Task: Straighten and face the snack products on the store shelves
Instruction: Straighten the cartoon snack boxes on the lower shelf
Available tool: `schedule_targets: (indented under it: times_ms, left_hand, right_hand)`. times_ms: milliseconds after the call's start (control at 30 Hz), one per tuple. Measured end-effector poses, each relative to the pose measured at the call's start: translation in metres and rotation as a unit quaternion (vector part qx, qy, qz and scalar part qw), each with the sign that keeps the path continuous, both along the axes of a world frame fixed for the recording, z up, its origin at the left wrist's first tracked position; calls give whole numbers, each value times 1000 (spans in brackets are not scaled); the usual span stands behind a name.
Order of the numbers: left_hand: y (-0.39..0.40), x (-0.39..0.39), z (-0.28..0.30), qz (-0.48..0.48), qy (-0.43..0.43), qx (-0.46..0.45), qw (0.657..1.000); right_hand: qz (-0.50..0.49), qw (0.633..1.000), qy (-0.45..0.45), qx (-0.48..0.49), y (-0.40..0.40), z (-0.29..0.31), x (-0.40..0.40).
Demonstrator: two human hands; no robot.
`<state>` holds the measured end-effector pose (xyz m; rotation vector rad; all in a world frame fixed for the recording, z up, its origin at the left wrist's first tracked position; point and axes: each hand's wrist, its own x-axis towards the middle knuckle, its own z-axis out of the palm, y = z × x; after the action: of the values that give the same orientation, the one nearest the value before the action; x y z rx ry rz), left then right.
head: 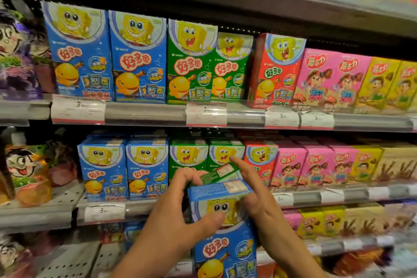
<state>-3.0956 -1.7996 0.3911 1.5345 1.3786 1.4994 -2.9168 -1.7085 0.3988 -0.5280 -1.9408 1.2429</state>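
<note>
I hold a blue snack box (223,228) with a yellow cartoon sponge upright in front of the middle shelf. A green snack box (220,175) sits right behind it. My left hand (180,214) grips the pair from the left, thumb on the blue box's front, fingers curled over the green box's top. My right hand (252,192) grips them from the right, its index finger stretched up toward the green shelf boxes (205,156). Blue shelf boxes (124,171) stand to the left, a red shelf box (259,160) to the right.
The upper shelf carries larger blue boxes (108,56), green boxes (207,63), a red box (275,70), pink boxes (329,79) and yellow boxes (383,83). Price tags line the shelf rail (144,115). Cartoon snack bags (24,176) sit at far left.
</note>
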Motion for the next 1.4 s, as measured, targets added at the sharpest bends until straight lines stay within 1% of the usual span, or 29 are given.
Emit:
schedule_targets:
  times_ms: [133,233,300,400,467,633,767,867,933,967,1067,1167,1233,1267,1400]
  left_hand:
    - [4,2,3,-8,0,18,1000]
    - [6,2,4,-22,-4,19,1000]
    - [6,2,4,-28,-14,24,999]
    - [7,1,5,-42,-53,33,997]
    - [5,1,8,-55,-73,39,995]
    - [1,-4,14,-65,-102,46,992]
    - [3,-11,10,-52,-91,46,993]
    - [2,-21,14,-12,-70,64,995]
    - [2,-29,20,14,-66,79,995]
    - [1,-33,25,24,-55,89,994]
    - [-1,-44,38,74,22,113,991]
    - [0,-55,50,157,110,130,973]
    - [2,-60,56,202,192,144,950]
    - [3,-62,58,212,219,149,941]
    - [10,-74,58,219,302,134,918]
  right_hand:
    - [28,997,40,-66,-3,2,1]
    - [15,996,43,-83,-4,4,4]
    - [1,998,31,-61,-2,3,5]
    - [-26,998,25,-42,0,2,7]
    - [-46,999,27,3,-1,4,8]
    - [-48,996,31,63,-2,8,9]
    - [-48,997,29,55,2,12,12]
    - [-42,998,42,34,6,19,20]
    - [-62,996,40,44,12,26,28]
    - [-80,994,33,62,14,31,34]
    - [-147,980,24,135,22,54,50]
    - [-189,954,-5,234,25,86,64]
    - [-204,936,-29,285,26,107,69]
    - [-207,928,-35,307,28,116,72]
    - [-198,904,-3,378,39,152,74]
